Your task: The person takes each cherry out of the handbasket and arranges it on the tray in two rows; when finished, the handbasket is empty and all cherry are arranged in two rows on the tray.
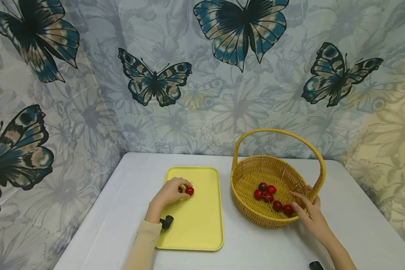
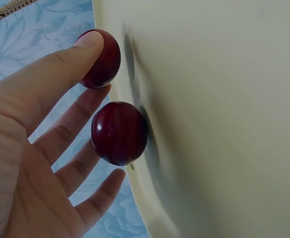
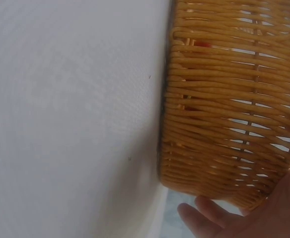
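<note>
Over the upper part of a yellow tray (image 1: 195,225), my left hand (image 1: 170,193) pinches a dark red cherry (image 2: 108,59) between thumb and fingers. A second cherry (image 2: 119,134) sits on the tray close to the palm, below the pinched one in the left wrist view. My right hand (image 1: 312,215) grips the right side of a round wicker basket (image 1: 253,217), near the foot of its handle. Some of its fingers (image 3: 199,220) are outside the woven wall, while others reach over the rim. Several red cherries (image 1: 268,197) lie inside the basket.
A white table (image 1: 121,210) carries the tray on the left and the basket on the right. The basket's tall handle (image 1: 280,130) arches above it. Behind the table hangs a butterfly-patterned cloth (image 1: 175,123). A black wrist device (image 1: 167,222) shows beside the left forearm.
</note>
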A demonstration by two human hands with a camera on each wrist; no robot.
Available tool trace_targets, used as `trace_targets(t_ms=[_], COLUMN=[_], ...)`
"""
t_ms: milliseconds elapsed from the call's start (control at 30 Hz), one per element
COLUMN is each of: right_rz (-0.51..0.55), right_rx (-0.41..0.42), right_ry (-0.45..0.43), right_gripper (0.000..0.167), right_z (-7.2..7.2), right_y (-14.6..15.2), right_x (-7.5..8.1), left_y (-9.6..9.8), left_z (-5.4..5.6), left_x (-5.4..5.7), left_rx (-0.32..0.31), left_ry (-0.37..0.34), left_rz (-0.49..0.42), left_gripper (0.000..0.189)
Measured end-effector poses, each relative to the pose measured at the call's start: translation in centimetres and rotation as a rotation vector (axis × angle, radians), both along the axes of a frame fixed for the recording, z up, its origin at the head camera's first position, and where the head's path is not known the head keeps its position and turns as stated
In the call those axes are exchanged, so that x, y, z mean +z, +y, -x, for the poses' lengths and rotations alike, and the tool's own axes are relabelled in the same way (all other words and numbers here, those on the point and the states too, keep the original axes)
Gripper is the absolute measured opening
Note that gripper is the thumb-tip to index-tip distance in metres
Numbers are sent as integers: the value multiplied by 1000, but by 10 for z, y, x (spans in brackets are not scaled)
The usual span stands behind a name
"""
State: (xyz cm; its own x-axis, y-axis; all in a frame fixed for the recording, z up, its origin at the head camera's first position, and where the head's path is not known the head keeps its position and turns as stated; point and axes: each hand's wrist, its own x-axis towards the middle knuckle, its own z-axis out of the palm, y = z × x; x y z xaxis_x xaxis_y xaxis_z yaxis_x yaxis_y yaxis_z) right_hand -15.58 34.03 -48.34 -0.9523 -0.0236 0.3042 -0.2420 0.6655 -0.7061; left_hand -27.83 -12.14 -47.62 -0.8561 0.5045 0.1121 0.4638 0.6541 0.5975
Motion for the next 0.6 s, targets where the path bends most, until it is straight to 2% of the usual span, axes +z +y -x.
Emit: trace_targets(t_ms=[233, 600], right_rz=[0, 7], right_rx=[-3, 11], right_ry=[-7, -13], right_gripper=[38, 38], right_z=[1, 1], right_y=[1, 1], right_x=[1, 1], left_y=[-3, -6], left_z=[1, 5], left_x=[-3, -7], left_rx=[34, 39], left_ry=[18, 70], left_rz=[24, 69], left_gripper=[29, 30])
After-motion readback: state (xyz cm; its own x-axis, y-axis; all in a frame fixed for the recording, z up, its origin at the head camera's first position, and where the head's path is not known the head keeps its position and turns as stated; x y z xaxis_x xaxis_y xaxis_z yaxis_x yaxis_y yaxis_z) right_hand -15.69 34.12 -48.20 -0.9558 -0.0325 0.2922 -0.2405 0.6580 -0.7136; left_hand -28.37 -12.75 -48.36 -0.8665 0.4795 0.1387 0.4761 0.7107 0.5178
